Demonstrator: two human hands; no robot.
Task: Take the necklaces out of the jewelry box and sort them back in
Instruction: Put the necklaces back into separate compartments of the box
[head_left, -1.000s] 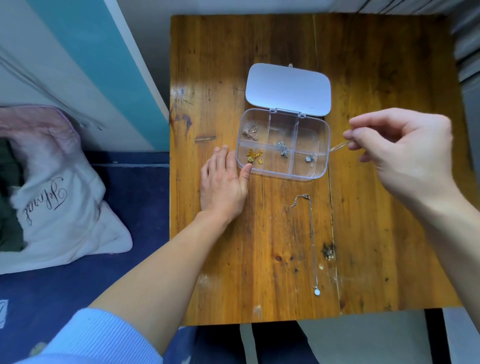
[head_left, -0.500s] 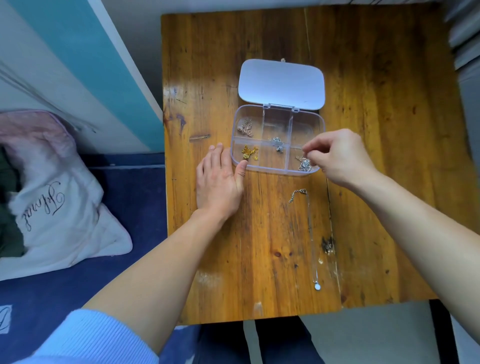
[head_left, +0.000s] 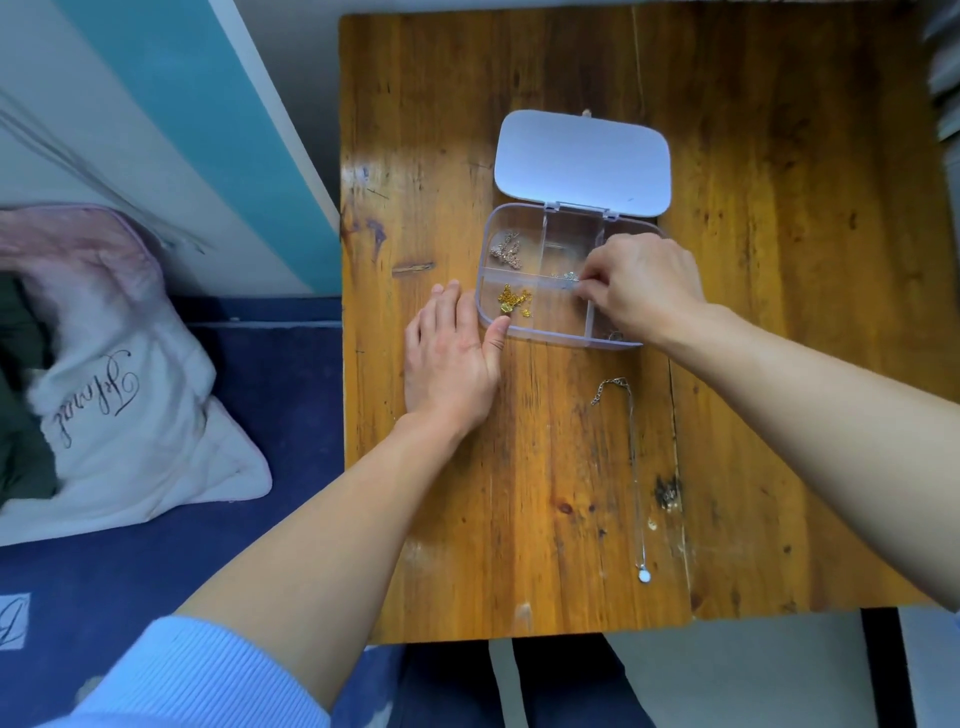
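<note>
Right hand (head_left: 639, 291) fingers pinch a silver necklace (head_left: 569, 276) inside the jewelry box (head_left: 540, 332), mid-surface. Left hand (head_left: 449, 358) lies flat and relaxed, thumb touching the box's near-left corner. Another necklace (head_left: 632, 457) lies stretched toward the surface's near edge.

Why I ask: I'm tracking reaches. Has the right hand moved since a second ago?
Yes. The right hand went from beyond the jewelry box's right edge leftward over its compartments.

A home bedroom: pillow (head_left: 130, 415) on blue bedding (head_left: 291, 415) beside wooden table (head_left: 441, 545).
</note>
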